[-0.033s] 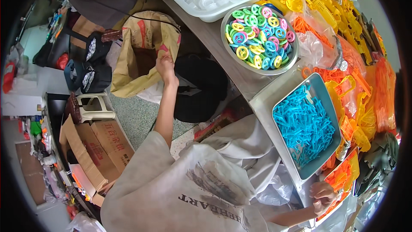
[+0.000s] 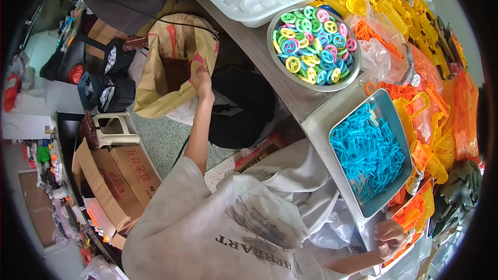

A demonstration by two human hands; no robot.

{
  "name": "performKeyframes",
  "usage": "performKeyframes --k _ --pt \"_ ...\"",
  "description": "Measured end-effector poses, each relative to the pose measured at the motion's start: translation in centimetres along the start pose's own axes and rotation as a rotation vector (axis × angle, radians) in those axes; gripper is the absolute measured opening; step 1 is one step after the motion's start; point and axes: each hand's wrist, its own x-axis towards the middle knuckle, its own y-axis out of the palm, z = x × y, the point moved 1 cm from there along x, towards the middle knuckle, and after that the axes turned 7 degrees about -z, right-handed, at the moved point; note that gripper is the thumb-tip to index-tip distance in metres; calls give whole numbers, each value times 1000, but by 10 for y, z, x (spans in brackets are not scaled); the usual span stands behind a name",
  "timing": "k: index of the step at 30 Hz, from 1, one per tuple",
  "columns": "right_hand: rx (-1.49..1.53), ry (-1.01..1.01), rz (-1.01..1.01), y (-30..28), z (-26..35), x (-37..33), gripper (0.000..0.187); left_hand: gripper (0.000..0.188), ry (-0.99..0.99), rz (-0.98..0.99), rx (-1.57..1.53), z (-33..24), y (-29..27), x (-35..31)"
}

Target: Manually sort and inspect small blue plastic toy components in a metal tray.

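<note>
My left hand (image 2: pixel 201 79) is closed on the near right rim of a tan woven sack (image 2: pixel 168 101), its fingers partly hidden by the sack. The sack stands on the floor with its mouth gaping. At the lower right, my right hand (image 2: pixel 390 239) is loosely curled with its fingers apart, and nothing shows in it. It is beside a tray of flat orange plastic pieces (image 2: pixel 410 219). Just beyond that hand lies a grey rectangular tray (image 2: pixel 377 208) of thin blue plastic pieces (image 2: pixel 367 150).
A metal bowl (image 2: pixel 327 87) of colourful plastic wheels and a white tub (image 2: pixel 254 19) of clear caps stand on the bench. Yellow and orange parts (image 2: pixel 410 15) pile up along its right side. A black stool (image 2: pixel 241 109), cardboard box (image 2: pixel 106 189) and co-worker (image 2: pixel 122 0) are to the left.
My left hand has shifted slightly at the sack's rim, and its forearm has moved a little left. My right hand stays where it was.
</note>
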Motion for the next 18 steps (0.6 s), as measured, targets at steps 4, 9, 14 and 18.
performKeyframes --k 4,9,14,18 --pt "20 -4 30 0 -9 4 24 65 -74 177 388 70 12 60" --pt "49 -43 89 3 -25 27 23 106 -76 -7 1278 73 49 31" --pt "98 -52 179 8 -40 47 22 106 437 -328 1198 109 33 -15" --pt "87 -42 213 6 -38 48 22 100 -265 -179 910 126 24 -30"
